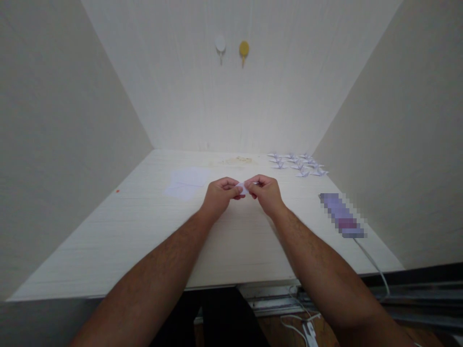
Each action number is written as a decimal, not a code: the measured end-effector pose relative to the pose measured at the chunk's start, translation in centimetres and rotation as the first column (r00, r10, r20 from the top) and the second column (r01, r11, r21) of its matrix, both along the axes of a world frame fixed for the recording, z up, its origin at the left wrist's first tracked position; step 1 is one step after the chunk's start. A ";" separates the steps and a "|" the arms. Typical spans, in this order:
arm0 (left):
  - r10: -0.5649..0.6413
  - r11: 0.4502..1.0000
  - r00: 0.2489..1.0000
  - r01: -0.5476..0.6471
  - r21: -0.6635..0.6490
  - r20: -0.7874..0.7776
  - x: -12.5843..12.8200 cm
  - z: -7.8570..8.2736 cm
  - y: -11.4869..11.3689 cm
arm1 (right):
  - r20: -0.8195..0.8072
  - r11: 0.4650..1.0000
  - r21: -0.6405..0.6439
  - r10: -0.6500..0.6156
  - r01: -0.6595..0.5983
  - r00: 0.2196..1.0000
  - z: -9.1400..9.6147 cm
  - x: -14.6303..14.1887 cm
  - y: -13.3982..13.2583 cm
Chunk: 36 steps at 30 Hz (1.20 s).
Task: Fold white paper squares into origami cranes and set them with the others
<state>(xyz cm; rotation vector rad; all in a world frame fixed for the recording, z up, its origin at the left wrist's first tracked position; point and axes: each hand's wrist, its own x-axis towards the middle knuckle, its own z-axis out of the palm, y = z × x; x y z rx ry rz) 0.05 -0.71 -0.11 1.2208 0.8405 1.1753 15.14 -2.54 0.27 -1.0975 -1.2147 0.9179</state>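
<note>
Small white paper: mostly hidden inside the grip of the left hand and right hand, with only a sliver showing between the fingertips, so its shape cannot be told. Both forearms: cut off by the lower edge. Flat object at the right of the table: pixelated, purple and pinkish, unreadable. Its white cable drops behind the table edge. Folded paper figures, far right: too small to make out the folds. Red speck, left side: too small to identify. White plug beneath the table: cut off by the bottom edge.
</note>
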 end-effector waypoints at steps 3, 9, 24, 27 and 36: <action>-0.008 1.000 1.000 0.008 -0.020 0.020 -0.1 -0.3 0.3 | -0.015 0.999 -0.004 0.036 -0.036 0.999 -0.1 0.3 0.1; -0.033 0.999 0.999 0.033 -0.035 0.027 -0.3 -0.5 0.4 | -0.093 0.997 -0.034 0.069 -0.072 0.993 -0.4 0.7 0.5; 0.017 1.000 1.000 -0.017 -0.006 0.001 -0.3 -0.6 0.5 | -0.114 0.997 -0.002 0.074 -0.075 0.991 -0.7 1.0 0.7; -0.003 1.000 1.000 0.003 0.006 -0.006 -0.3 -0.6 0.5 | -0.117 0.999 -0.005 0.052 -0.053 0.992 -0.6 0.9 0.6; 0.021 0.997 0.998 -0.016 0.078 -0.062 -0.1 -0.7 0.4 | -0.068 1.000 -0.002 -0.008 0.008 0.998 -0.5 0.8 0.5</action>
